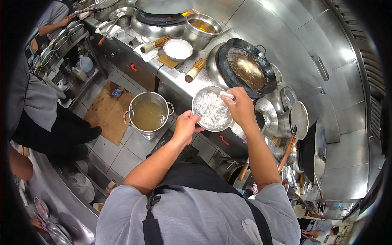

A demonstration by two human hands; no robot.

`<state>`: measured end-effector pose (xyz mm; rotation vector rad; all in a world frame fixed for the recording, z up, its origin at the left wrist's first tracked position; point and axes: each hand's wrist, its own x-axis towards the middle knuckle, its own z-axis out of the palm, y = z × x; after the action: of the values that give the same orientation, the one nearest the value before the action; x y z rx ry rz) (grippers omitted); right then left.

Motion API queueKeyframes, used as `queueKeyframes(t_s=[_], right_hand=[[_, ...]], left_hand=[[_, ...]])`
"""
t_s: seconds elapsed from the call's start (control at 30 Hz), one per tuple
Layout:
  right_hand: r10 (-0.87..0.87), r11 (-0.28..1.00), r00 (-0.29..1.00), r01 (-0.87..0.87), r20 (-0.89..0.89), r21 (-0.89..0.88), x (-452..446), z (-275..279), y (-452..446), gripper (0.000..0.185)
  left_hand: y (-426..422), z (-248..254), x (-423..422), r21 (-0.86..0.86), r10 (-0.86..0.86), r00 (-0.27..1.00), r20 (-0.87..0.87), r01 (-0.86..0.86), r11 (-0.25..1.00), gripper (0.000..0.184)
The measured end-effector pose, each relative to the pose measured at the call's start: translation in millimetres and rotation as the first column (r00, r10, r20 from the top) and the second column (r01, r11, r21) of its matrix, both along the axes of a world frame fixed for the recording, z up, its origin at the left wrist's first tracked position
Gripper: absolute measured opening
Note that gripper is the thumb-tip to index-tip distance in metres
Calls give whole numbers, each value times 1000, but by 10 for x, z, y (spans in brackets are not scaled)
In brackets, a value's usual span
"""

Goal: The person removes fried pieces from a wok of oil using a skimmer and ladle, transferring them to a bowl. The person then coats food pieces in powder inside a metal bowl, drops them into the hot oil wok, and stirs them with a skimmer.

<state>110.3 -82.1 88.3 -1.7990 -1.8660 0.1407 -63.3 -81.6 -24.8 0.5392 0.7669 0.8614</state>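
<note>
My left hand (187, 129) grips the near left rim of a metal bowl (197, 93), its thumb over the edge. Inside the bowl lie pieces thickly coated in white powder (210, 111). My right hand (240, 107) is at the bowl's right side, its fingers closed on a white-coated piece (226, 95) just above the rim. What lies beneath the coating cannot be made out. Beyond the bowl, a black wok (268, 82) on the stove holds bubbling brown oil, with a pale patch of frying food (250, 69) in it.
A pot of cloudy liquid (149, 114) stands low on the left. On the counter are a white-filled bowl (178, 49), bamboo brushes (195, 70) and a steel pot of oil (203, 27). A perforated strainer (265, 116) sits at right. Another person (45, 98) stands at left.
</note>
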Motion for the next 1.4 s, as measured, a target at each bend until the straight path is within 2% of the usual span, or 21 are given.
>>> queueKeyframes(t_s=[0.03, 0.07, 0.17, 0.2, 0.23, 0.3, 0.4, 0.5, 0.53, 0.57, 0.63, 0.73, 0.83, 0.87, 0.97, 1.0, 1.1, 1.13, 1.23, 1.33, 1.4], right_hand=[[-9, 1000, 999, 11, -52, 28, -13, -8, 12, 26], [72, 993, 997, -73, 17, 94, 109, -228, 78, 23], [-10, 986, 967, -33, -256, -163, 258, -323, 172, 18], [-84, 975, 813, -54, -576, -218, 170, -145, 183, 14], [-41, 981, 737, -98, -675, -166, 135, -53, 201, 13], [-131, 966, 601, -101, -789, -237, 147, 23, 275, 7], [-116, 971, 411, -146, -904, -191, 120, 151, 337, 16], [-122, 978, 446, -101, -887, -185, 16, 55, 332, 27], [-61, 956, 575, -201, -816, -213, 47, -127, 340, 33], [-118, 902, 652, -245, -749, -356, -25, -242, 321, 33], [-90, 878, 793, -223, -603, -424, -237, -644, 262, 29], [57, 920, 900, -216, -432, -328, -278, -889, 388, 26], [128, 983, 882, -173, -454, -59, -301, -567, 437, 25], [119, 992, 924, -127, -362, 2, -319, -456, 443, 24], [106, 953, 991, -79, 77, -292, -335, -462, 424, 24], [123, 977, 989, -105, 85, -187, -375, -427, 408, 23], [151, 963, 988, -147, 1, -228, -551, -167, 374, 20], [212, 963, 976, -200, 55, -181, -613, -211, 344, 19], [374, 910, 900, -311, 222, -274, -608, -444, 417, 21], [335, 937, 933, -315, 133, -151, -536, -130, 485, 21], [312, 950, 944, -313, 104, -2, -488, 193, 442, 20]], left_hand=[[5, 12, 2, -5, 14, 1000, 7, -14, 1000, 3], [-9, 19, -7, -15, 30, 999, 13, -30, 999, 3], [38, 29, -43, 4, 66, 998, 23, -66, 998, 4], [80, 70, -64, 7, 92, 995, 23, -92, 996, 4], [59, 89, -92, 0, 103, 995, 16, -103, 995, 4], [74, 105, -102, 4, 117, 993, 10, -117, 993, 4], [91, 111, -136, 2, 157, 988, 6, -157, 988, 4], [96, 91, -152, 20, 203, 979, -14, -203, 979, 5], [107, 39, -142, 41, 217, 976, -25, -216, 976, 6], [119, -2, -129, 62, 230, 973, -34, -228, 972, 8], [115, -8, -123, 95, 238, 970, -47, -233, 968, 12], [102, 12, -153, 116, 223, 974, -45, -217, 969, 6], [98, -17, -205, 91, 241, 970, -28, -238, 967, 9], [96, -21, -210, 87, 247, 969, -29, -244, 966, 10], [41, -34, -207, 88, 244, 969, -42, -240, 967, 12], [98, -24, -223, 102, 255, 966, -43, -250, 963, 13], [99, -47, -234, 172, 292, 950, -110, -271, 947, 15], [99, -49, -225, 221, 308, 943, -126, -276, 935, 17], [71, 47, -248, 350, 363, 917, -165, -290, 891, 17], [102, 64, -301, 196, 292, 956, -26, -281, 939, 17], [94, 175, -372, 145, 267, 963, -46, -258, 955, 15]])
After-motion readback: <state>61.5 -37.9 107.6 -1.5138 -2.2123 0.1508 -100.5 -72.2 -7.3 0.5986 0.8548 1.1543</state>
